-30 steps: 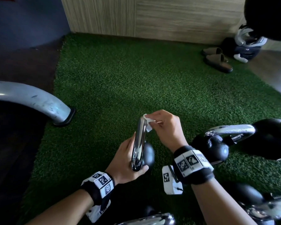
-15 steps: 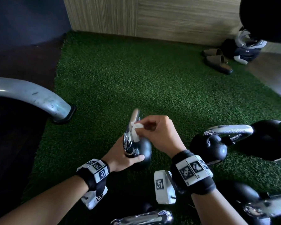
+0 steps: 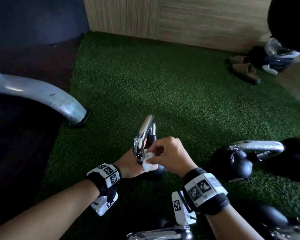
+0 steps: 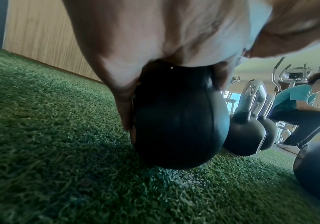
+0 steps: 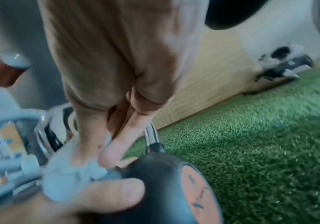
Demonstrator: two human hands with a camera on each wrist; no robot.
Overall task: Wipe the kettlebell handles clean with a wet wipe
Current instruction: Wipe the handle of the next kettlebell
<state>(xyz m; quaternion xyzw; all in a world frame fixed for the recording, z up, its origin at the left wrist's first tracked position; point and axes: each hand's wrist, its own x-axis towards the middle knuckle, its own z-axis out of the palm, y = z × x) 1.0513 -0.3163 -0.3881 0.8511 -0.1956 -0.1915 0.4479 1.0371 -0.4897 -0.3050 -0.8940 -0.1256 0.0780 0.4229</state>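
Observation:
A black kettlebell with a chrome handle stands tilted on the green turf. My left hand grips its ball just under the handle; in the left wrist view its fingers run down the side of the ball. My right hand pinches a crumpled white wet wipe against the near, lower end of the handle. In the blurred right wrist view the wipe sits bunched under the right fingers, beside the ball.
More kettlebells stand to the right and near my forearms. A grey machine leg ends at the turf's left edge. Sandals lie by the wooden wall. A person in a teal top crouches beyond the kettlebells.
My right hand has slid the wipe from the far top of the handle down to its near lower end. The kettlebell's handle now leans away from me.

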